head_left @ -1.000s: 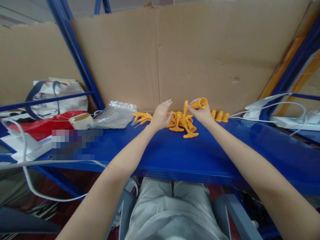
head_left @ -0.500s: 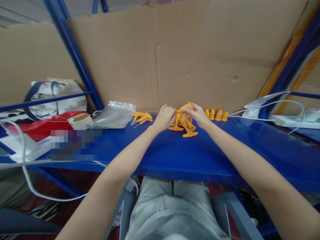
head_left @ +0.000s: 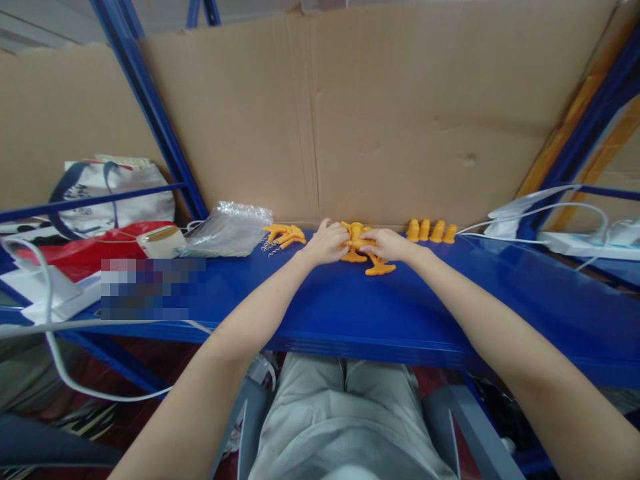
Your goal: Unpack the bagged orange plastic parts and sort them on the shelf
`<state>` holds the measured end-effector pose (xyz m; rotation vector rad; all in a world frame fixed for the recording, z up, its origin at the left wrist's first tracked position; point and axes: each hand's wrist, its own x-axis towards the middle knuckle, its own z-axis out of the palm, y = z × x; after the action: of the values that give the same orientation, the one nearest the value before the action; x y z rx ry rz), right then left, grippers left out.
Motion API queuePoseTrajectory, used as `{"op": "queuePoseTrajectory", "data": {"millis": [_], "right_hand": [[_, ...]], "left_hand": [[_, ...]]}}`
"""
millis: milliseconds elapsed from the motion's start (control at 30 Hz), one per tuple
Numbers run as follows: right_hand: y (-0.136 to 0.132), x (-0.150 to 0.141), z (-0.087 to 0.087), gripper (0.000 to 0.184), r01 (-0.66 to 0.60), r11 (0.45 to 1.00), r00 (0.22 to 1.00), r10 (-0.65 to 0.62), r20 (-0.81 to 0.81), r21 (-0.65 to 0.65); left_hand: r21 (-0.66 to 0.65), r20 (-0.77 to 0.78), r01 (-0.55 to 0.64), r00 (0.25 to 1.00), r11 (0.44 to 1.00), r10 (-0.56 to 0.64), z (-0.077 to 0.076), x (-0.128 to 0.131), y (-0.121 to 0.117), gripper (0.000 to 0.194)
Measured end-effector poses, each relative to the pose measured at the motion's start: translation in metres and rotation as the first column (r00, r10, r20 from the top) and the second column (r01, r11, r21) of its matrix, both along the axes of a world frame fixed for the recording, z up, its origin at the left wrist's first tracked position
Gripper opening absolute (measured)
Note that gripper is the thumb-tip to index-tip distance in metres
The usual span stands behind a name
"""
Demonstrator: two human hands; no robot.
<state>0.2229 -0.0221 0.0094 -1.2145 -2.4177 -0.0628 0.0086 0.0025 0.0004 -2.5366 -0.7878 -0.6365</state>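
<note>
Orange plastic pieces with T-shaped ends (head_left: 381, 269) lie in a small pile under and between my hands at the back of the blue shelf. My left hand (head_left: 327, 242) is closed at the pile's left side, fingers bent round an orange plastic piece. From the right, my right hand (head_left: 385, 244) reaches over the pile with its fingers curled onto an orange plastic piece. My fingers partly cover what both hands grip. Several orange cup-shaped pieces (head_left: 437, 231) stand in a row to the right. Left of my hands lie more orange handle-like pieces (head_left: 285, 235), beside metal spirals (head_left: 271, 247).
The blue shelf (head_left: 350, 313) runs across in front of me, with a cardboard sheet (head_left: 380, 113) behind it. A clear plastic bag (head_left: 233, 230), a red bag (head_left: 105, 250) and a white tote (head_left: 120, 197) sit at the left. White cables (head_left: 530, 207) lie at the right.
The cone-ended orange piece held up between my hands has been lowered and turned. My right hand has dropped slightly toward the pile. My left hand has shifted down a little.
</note>
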Motion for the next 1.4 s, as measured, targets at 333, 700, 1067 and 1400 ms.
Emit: {"op": "queuePoseTrajectory", "data": {"millis": [333, 700, 1067, 1400], "right_hand": [[-0.01, -0.012, 0.008, 0.019, 0.012, 0.896, 0.936, -0.166, 0.31, 0.444], [-0.002, 0.0, 0.007, 0.035, -0.091, 0.75, 0.966, -0.094, 0.242, 0.655], [-0.001, 0.013, 0.003, 0.018, -0.157, 0.831, 0.937, -0.046, 0.347, 0.533], [-0.012, -0.009, 0.002, 0.018, -0.107, 0.851, 0.924, -0.106, 0.367, 0.514]], "left_hand": [[-0.224, 0.231, -0.076, 0.964, 0.972, 0.129, 0.004, 0.004, 0.002, 0.018], [-0.776, 0.58, 0.48, 0.797, 0.409, 0.166, 0.017, 0.004, 0.003, 0.034], [-0.35, 0.258, -0.053, 0.955, 0.935, 0.15, 0.013, 0.011, -0.012, 0.036], [-0.031, 0.101, -0.099, 0.99, 0.995, 0.101, 0.013, 0.009, -0.018, 0.03]]}}
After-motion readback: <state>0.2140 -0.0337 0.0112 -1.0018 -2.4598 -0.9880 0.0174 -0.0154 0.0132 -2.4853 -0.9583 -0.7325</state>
